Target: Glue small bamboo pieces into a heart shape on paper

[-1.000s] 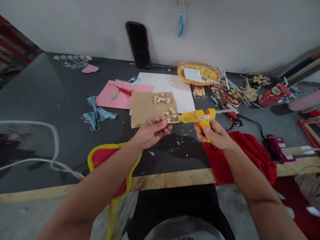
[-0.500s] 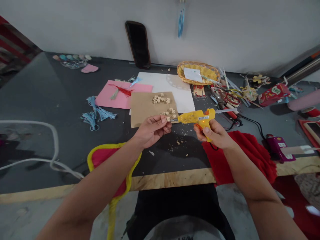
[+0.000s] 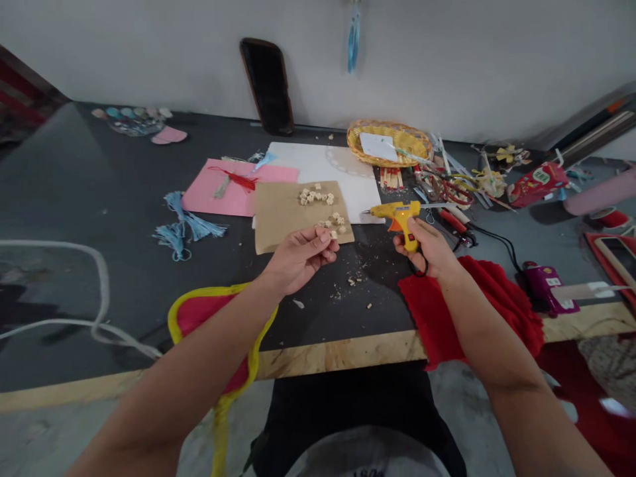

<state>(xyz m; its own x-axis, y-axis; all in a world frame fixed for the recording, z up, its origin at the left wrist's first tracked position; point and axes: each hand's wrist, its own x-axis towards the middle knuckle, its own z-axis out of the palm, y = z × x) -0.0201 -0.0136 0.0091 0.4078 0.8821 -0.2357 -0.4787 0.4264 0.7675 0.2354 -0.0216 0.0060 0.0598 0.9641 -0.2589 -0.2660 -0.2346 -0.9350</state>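
In the head view, the left hand (image 3: 304, 257) is pinching a small cream piece (image 3: 334, 235) between the thumb and the fingers, and this piece is staying in the air near the lower right edge of a brown paper (image 3: 278, 215). The right hand (image 3: 428, 246) is closing around the handle of a yellow glue gun (image 3: 400, 211); whether a finger is pressing the trigger, I cannot tell. The gun is pointing its metal nozzle (image 3: 366, 212) to the left, apart from the piece, and a clear glue stick (image 3: 434, 207) is coming out at its back. On the brown paper, two groups of cream pieces (image 3: 317, 197) are lying, one farther away and one just beyond the left fingers. The paper is partly covering a white sheet (image 3: 298, 154) and a pink sheet (image 3: 201, 190), on which a red tassel (image 3: 242, 180) is resting. Light blue tassels (image 3: 193, 225) are lying to the left on the dark desk (image 3: 119, 199). Behind the gun, a wicker basket (image 3: 356, 147) is standing near the wall, and a red cloth (image 3: 422, 308) is lying under the right forearm.
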